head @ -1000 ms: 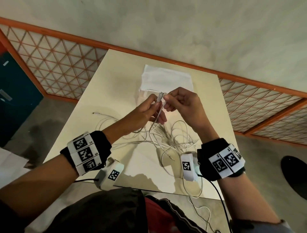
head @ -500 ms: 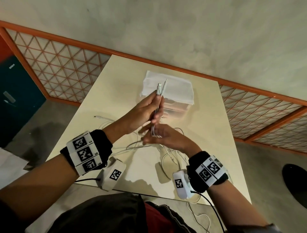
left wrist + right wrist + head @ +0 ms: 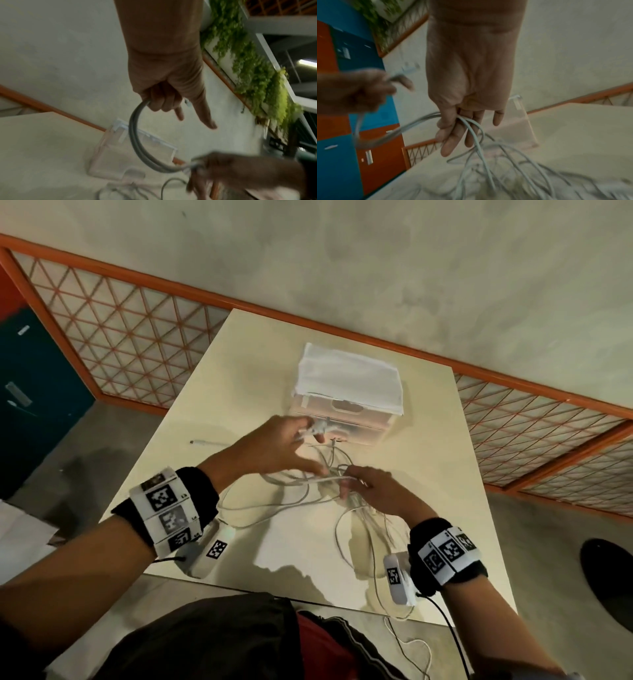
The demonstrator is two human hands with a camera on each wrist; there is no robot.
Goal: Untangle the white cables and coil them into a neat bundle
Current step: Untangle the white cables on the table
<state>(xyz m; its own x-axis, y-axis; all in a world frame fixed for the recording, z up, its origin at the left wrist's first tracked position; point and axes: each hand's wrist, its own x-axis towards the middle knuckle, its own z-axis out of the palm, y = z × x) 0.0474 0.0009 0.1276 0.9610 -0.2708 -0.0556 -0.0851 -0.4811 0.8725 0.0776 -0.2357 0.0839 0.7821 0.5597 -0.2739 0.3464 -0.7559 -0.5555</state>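
A tangle of white cables (image 3: 308, 498) lies on the cream table (image 3: 428, 474) between my hands. My left hand (image 3: 291, 440) holds the plug ends of a doubled cable, curled fingers round it; in the left wrist view that cable (image 3: 135, 142) arcs down from my left hand (image 3: 164, 97) to my right hand (image 3: 240, 170). My right hand (image 3: 363, 487) pinches several strands just above the table; the right wrist view shows the strands (image 3: 471, 128) passing between thumb and fingers (image 3: 452, 135). One loose plug end (image 3: 202, 443) lies on the table to the left.
A clear plastic drawer box (image 3: 346, 419) with a white cloth (image 3: 349, 374) on top stands behind the hands. One cable (image 3: 404, 642) hangs over the table's near edge. An orange-framed lattice railing (image 3: 120, 337) runs behind the table.
My left hand has come down from above the box, carrying the plug ends. My right hand has slid rightward along the cable and holds more strands low over the table.
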